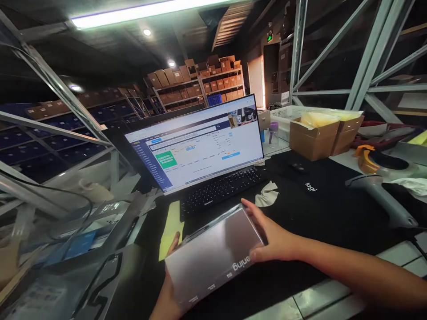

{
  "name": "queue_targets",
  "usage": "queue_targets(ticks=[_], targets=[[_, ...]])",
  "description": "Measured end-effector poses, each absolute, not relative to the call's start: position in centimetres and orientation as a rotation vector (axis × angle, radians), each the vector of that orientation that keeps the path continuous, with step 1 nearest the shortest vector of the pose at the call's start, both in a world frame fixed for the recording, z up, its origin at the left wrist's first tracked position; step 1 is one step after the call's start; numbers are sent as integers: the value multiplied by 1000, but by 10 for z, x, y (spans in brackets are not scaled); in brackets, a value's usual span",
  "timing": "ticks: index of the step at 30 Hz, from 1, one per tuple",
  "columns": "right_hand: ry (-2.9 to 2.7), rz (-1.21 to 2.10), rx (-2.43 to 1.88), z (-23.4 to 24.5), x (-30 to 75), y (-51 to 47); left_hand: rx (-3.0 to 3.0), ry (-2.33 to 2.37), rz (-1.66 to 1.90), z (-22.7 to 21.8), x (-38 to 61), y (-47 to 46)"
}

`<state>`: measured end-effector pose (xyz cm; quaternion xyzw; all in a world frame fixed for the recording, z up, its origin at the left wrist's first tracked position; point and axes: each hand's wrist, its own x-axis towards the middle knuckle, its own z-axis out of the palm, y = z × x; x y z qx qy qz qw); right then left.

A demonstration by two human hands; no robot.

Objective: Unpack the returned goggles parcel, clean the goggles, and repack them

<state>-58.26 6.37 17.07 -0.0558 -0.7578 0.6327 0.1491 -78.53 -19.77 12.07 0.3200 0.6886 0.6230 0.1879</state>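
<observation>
A silvery-grey box (213, 253) with white lettering, upside down to my view, is held tilted over the black desk mat. My left hand (168, 289) grips its left end, the fingers partly hidden behind it. At the right end my right hand (270, 235) is closed on the box, thumb on the front face and fingers along the far edge. Just beyond the box lie a black keyboard (220, 189), a yellow paper strip (171, 231) and a crumpled pale cloth or paper (267, 194).
A lit monitor (207, 151) stands behind the keyboard. To the right are a barcode scanner (383, 200), a mouse (298, 167), a tape dispenser (368, 161) and cardboard boxes (313, 138). Plastic-wrapped packages (40, 284) lie at the left. Metal shelf frames rise on both sides.
</observation>
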Motion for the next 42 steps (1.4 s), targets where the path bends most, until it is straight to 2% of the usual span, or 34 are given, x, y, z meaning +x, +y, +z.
queue_targets(ticks=[5,8,14,17,20,23,27,30,32,34,37,42], targets=[[-2193,1336,-74,177,-570,63,1082,1613,1620,113,-789,-195],[-2206,1114,37,192,-569,63,1318,1689,1605,124,-787,-189],[-2308,912,456,241,-589,50,1595,2012,1360,199,-759,-173],[-2239,896,641,249,-606,42,1713,2104,1194,232,-752,-166],[-2242,937,563,236,-617,51,1633,2183,1304,239,-756,-164],[-2311,1179,334,203,-620,74,1252,2191,1711,228,-762,-165],[-2471,1582,174,158,-618,88,624,1857,2267,217,-764,-160],[-2271,1899,206,141,-616,78,307,1552,2481,215,-759,-147],[-2005,2107,193,138,-617,70,185,1431,2507,213,-757,-138],[-1865,2156,121,140,-617,67,117,1382,2466,208,-756,-135],[-1842,2006,20,147,-614,76,179,1410,2250,195,-764,-143],[-1978,1658,21,173,-592,84,768,1670,1865,168,-782,-168]])
